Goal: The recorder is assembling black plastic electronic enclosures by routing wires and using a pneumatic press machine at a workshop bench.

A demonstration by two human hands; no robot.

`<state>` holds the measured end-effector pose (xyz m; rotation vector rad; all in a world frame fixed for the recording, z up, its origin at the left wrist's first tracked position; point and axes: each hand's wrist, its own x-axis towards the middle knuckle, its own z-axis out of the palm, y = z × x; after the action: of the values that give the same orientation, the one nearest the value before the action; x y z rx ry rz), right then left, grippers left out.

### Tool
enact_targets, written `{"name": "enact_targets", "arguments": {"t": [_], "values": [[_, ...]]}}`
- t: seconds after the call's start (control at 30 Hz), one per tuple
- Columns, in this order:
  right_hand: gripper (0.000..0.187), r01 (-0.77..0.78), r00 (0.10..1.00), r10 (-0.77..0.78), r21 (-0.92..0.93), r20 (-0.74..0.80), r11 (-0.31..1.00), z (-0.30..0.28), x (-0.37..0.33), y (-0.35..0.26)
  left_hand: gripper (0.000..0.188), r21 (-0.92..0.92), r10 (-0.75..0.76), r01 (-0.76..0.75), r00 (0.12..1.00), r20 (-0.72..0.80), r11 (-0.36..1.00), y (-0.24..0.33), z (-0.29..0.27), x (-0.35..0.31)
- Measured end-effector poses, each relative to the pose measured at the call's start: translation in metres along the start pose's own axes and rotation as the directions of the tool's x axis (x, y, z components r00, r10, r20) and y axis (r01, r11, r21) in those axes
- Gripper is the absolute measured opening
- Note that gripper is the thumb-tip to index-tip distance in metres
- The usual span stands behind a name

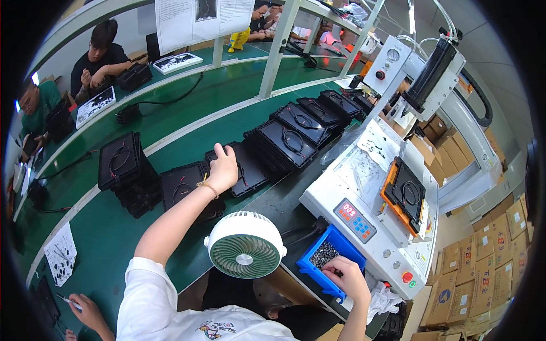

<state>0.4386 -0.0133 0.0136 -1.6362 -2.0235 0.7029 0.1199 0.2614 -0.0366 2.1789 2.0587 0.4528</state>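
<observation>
Our left hand is at a case, right hand at the bin. We cannot tell either's grip.

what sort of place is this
Probably a factory assembly line: there's a white benchtop press with a control panel, stacks of black cases along the green worktop, and cardboard boxes piled at the right.

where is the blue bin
Head view, lower right of centre: the blue bin sits between the fan and the machine, the right hand over it.
</observation>
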Motion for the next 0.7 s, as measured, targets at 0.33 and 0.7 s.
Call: {"name": "enact_targets", "arguments": {"t": [0.33, 0.7], "values": [[0.011, 0.050, 0.998, -0.050, -0.005, -0.033, 0.999, 0.003, -0.001, 0.003, 0.055, -0.088, -0.147, 0.169, 0.965, 0.219, 0.982, 0.008, -0.021, 0.011], [0.009, 0.086, 0.995, -0.085, 0.024, -0.054, 0.996, 0.006, -0.005, 0.008, 0.057, -0.144, -0.253, 0.331, 0.885, 0.391, 0.933, 0.022, -0.033, 0.015]]}}
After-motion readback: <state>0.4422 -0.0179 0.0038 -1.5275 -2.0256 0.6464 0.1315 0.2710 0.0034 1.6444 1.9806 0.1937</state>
